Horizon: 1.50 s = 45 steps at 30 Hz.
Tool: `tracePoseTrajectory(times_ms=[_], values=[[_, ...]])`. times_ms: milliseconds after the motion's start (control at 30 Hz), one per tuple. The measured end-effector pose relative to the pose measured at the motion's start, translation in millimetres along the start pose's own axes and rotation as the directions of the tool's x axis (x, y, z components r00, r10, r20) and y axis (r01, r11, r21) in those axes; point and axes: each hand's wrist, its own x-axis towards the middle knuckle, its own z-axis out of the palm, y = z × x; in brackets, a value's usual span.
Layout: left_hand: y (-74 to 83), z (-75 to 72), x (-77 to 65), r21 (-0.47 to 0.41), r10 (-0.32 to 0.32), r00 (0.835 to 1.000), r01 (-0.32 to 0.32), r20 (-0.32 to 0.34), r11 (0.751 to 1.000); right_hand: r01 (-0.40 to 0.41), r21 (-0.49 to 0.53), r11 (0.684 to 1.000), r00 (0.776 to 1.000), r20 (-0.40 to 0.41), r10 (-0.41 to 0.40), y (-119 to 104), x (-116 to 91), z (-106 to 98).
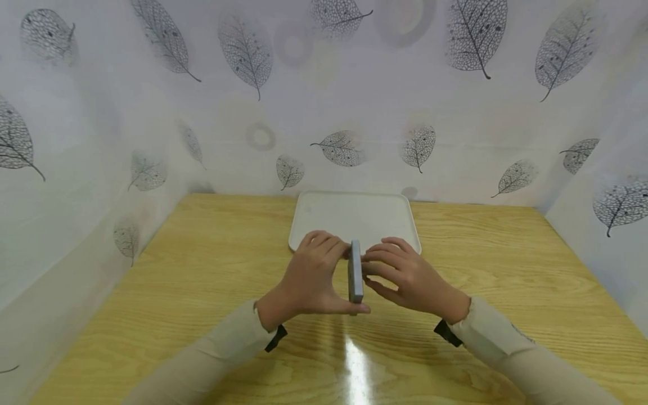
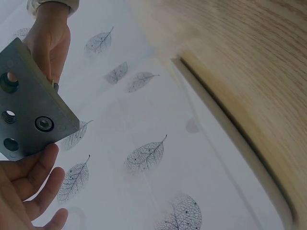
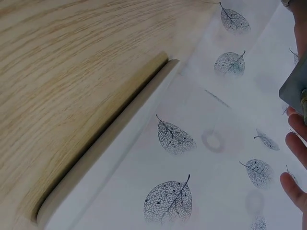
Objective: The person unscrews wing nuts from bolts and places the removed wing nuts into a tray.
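My left hand grips a thick grey metal plate on edge, thumb at the near edge and fingers at the far one. In the left wrist view the plate shows several round holes, and a socket-head screw sits in one. My right hand is at the plate's other face with bent fingers; its thumb is hidden. A small brass-coloured piece shows against that face in the right wrist view, cut off by the frame. Whether the right fingers pinch it I cannot tell.
Behind the hands a white rectangular tray lies at the back of the wooden table. Leaf-patterned white cloth rises along the back and both sides. Light glares on the tabletop in front.
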Motion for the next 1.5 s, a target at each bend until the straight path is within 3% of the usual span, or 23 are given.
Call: tracePoseTrajectory(times_ms=[133,367,600,733,833,967,1133,1300,1500], values=[[0.0,0.5,-0.4,-0.003,0.0,1.0,0.0,0.003,1.0,0.031,-0.031,0.999,0.999,-0.018,-0.031,-0.4,1.2,0.2],[0.3,-0.2,-0.5,-0.003,-0.001,1.0,0.001,-0.005,1.0,0.128,-0.075,0.989,0.983,-0.126,-0.137,-3.0,4.7,-0.4],[0.0,-1.0,-0.4,-0.007,-0.005,1.0,0.005,0.001,1.0,0.143,-0.055,0.988,0.978,-0.148,-0.149,-6.7,5.3,1.2],[0.2,-1.3,-0.4,-0.004,-0.002,1.0,0.002,-0.008,1.0,0.12,0.02,0.993,0.979,-0.169,-0.115,-5.5,5.7,0.7],[0.3,-1.0,-0.2,-0.002,0.003,1.0,-0.003,-0.015,1.0,0.055,0.1,0.993,0.985,-0.166,-0.038,-2.4,5.4,-0.2],[0.4,-1.0,0.1,-0.001,0.006,1.0,-0.006,-0.016,1.0,-0.087,0.146,0.985,0.993,-0.069,0.098,0.6,2.1,-0.6],[0.4,-0.9,-0.6,-0.005,0.009,1.0,-0.009,-0.013,1.0,-0.202,0.158,0.967,0.979,0.032,0.199,0.8,-2.8,0.5],[0.2,-1.0,-1.0,0.001,0.009,1.0,-0.009,-0.013,1.0,-0.176,0.174,0.969,0.983,-0.012,0.181,1.3,-2.3,1.8],[-1.0,-0.9,-1.2,0.0,0.006,1.0,-0.006,-0.016,1.0,-0.041,0.202,0.979,0.992,-0.108,0.064,0.1,2.6,2.4]])
